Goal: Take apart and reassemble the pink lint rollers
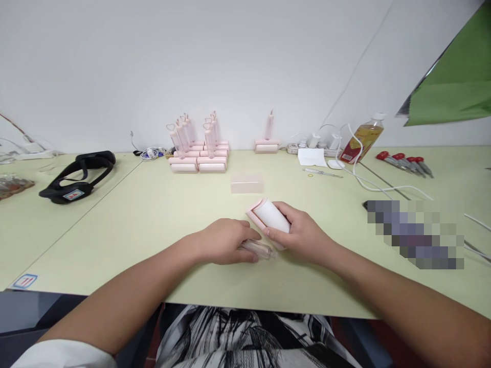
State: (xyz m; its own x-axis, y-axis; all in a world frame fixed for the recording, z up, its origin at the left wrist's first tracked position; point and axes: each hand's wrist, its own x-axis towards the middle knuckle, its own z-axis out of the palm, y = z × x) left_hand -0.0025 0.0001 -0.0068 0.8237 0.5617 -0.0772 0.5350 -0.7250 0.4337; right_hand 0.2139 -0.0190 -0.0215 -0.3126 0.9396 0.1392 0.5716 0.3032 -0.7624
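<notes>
In the middle of the table, my right hand (303,230) grips a pink lint roller head (271,217) with a white roll, tilted up toward the left. Close beside it, my left hand (228,240) is wrapped round a clear lint roller handle (259,249) that lies low over the tabletop. The handle's far part is hidden under my fingers. Just beyond both hands rests a translucent pink cover (247,184). Farther back, several lint rollers (212,164) stand in rows with handles up, and a single lint roller (267,146) stands near the wall.
A black head strap (79,176) lies at left. Toward the right are a tilted drink bottle (362,138), white cables (360,179), white paper (312,157), a thin clear tool (322,173), red-capped markers (404,163) and a blurred-out object (416,235). Green material (452,82) hangs upper right.
</notes>
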